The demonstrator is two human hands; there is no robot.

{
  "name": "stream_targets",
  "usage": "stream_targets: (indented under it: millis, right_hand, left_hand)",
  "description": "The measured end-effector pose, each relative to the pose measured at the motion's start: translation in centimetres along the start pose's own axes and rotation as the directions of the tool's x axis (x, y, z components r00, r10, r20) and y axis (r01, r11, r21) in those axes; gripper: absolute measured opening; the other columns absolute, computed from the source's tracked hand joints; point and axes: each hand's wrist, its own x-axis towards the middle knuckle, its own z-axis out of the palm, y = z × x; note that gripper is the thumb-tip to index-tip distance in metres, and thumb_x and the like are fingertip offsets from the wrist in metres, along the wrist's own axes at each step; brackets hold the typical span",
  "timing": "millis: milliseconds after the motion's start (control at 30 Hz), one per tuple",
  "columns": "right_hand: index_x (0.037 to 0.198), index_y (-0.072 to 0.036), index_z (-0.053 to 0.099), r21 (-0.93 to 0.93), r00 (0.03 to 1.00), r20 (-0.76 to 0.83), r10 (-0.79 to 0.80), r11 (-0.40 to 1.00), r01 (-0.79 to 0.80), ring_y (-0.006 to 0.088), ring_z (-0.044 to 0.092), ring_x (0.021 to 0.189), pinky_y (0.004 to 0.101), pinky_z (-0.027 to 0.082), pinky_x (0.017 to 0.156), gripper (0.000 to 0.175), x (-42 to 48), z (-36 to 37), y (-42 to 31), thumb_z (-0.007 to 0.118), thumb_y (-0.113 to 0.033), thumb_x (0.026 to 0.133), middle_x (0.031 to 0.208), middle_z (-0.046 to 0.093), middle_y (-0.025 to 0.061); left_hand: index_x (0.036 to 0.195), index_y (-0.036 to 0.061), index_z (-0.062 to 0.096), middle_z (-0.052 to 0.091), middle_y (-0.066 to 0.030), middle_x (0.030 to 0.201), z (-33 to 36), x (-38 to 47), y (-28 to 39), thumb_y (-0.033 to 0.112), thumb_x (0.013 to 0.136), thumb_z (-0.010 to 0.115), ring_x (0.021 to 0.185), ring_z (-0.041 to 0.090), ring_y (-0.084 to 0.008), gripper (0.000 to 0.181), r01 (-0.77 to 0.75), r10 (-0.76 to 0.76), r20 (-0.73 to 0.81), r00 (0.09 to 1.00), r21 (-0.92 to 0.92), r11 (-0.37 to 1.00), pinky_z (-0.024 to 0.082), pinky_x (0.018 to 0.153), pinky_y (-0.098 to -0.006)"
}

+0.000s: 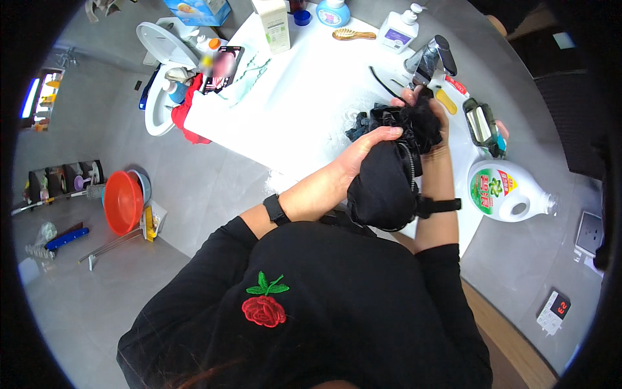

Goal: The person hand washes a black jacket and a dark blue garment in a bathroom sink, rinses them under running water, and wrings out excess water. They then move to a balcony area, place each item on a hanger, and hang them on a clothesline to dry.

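Note:
Both of my hands grip a black fabric bag (384,187) with a metal zipper, over the front of the white washbasin (311,112). My left hand (374,141) holds its gathered upper part, thumb on top. My right hand (432,114) is closed around the bunched dark fabric close to the chrome faucet (427,61); some of its fingers are hidden. A thin black strap sticks out beyond the fingers. Dark wet cloth (358,127) lies in rippling water in the basin, just beside the bag. The bag's lower part hangs towards my black shirt.
A white detergent bottle (510,191) lies at the right, below a soap box (478,124). Along the far edge are a pump bottle (398,30), a wooden hairbrush (354,34) and a carton (272,26). A phone (222,70) and red cloth (187,114) are at the left, near the toilet (158,109).

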Motion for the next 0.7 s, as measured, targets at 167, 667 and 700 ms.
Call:
stream_targets:
  millis: [167, 667, 700]
  right_hand:
    - [0.094, -0.005, 0.059, -0.765, 0.913, -0.397, 0.094, 0.516, -0.386, 0.014, 0.063, 0.072, 0.0262, 0.05, 0.067, 0.028, 1.1, 3.7, -2.5, 0.074, -0.009, 0.07, 0.082, 0.064, 0.0054]
    - [0.088, 0.003, 0.062, -0.871, 0.867, -0.442, -0.229, -0.121, -0.476, 0.0268, 0.062, 0.074, 0.0338, 0.049, 0.076, 0.033, 1.7, -0.9, 4.6, 0.068, -0.019, 0.064, 0.077, 0.064, 0.0177]
    - [0.087, 0.003, 0.061, -0.908, 0.889, -0.384, -0.249, -0.07, -0.412, 0.0252, 0.061, 0.073, 0.0334, 0.048, 0.075, 0.032, 2.0, -0.7, 4.5, 0.068, -0.018, 0.064, 0.076, 0.064, 0.0167]
  left_hand:
    - [0.102, 0.0045, 0.064, 0.066, -0.0074, 0.086, 0.8, -0.2, 0.4, 0.017, 0.079, 0.072, 0.074, 0.065, -0.0169, 0.027, -0.007, 0.067, -0.133, 0.989, 0.407, 0.913, 0.054, 0.066, -0.0315]
    - [0.121, -0.0004, 0.05, 0.061, -0.0074, 0.107, -5.9, 2.7, -0.6, 0.013, 0.075, 0.073, 0.099, 0.058, -0.0168, 0.053, -0.063, 0.464, -0.285, 0.839, 0.794, 0.604, 0.046, 0.091, -0.0305]
    - [0.122, -0.0005, 0.049, 0.06, -0.008, 0.108, -5.7, 2.6, 0.0, 0.014, 0.075, 0.074, 0.1, 0.058, -0.0171, 0.056, -0.181, 0.474, -0.159, 0.866, 0.784, 0.593, 0.046, 0.091, -0.0306]
